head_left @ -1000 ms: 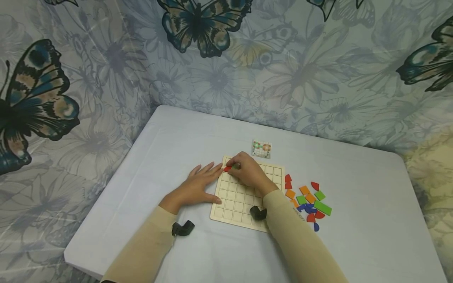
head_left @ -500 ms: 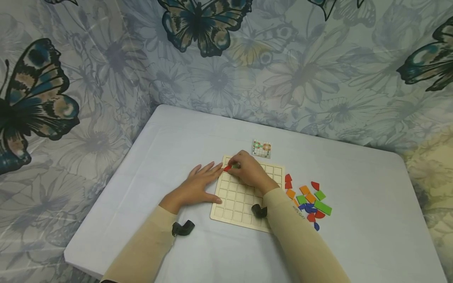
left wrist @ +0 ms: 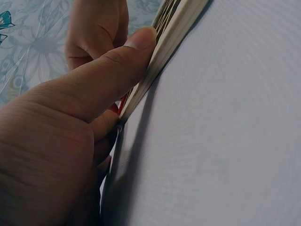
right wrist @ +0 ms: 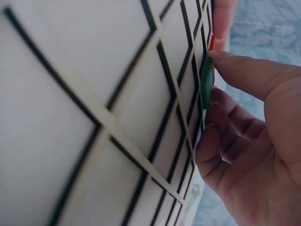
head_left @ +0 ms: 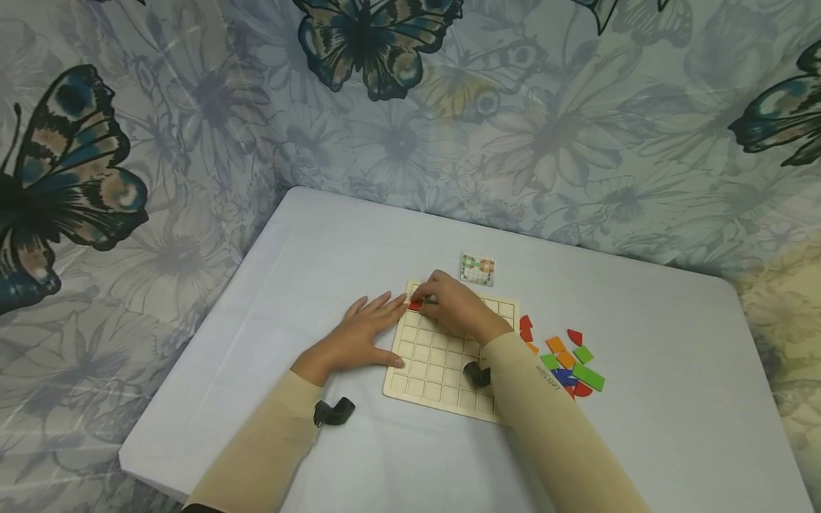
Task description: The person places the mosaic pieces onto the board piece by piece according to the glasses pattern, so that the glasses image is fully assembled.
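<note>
In the head view, a square wooden grid board (head_left: 442,356) lies on the white table. My left hand (head_left: 359,338) spreads its fingers at the board's left side, fingertips near its top-left corner. The left wrist view has that thumb (left wrist: 141,40) against the board's edge. My right hand (head_left: 458,306) bends over the board's upper left, thumb and index finger pinching a red piece (head_left: 415,305) at the grid. In the right wrist view, a green piece (right wrist: 207,84) sits on the grid by the thumb tip, beside the red piece; the fingers partly hide both.
Loose red, orange, green (head_left: 588,377) and blue pieces (head_left: 564,376) lie right of the board, some hidden by the right sleeve (head_left: 545,406). A small pattern card (head_left: 477,269) lies beyond the board. Butterfly-print cloth (head_left: 398,142) hangs behind the table (head_left: 673,342).
My right hand has shifted slightly at the same corner, its fingers now covering more of the green piece. The right sleeve hides more loose pieces. My left hand stays in place on the board.
</note>
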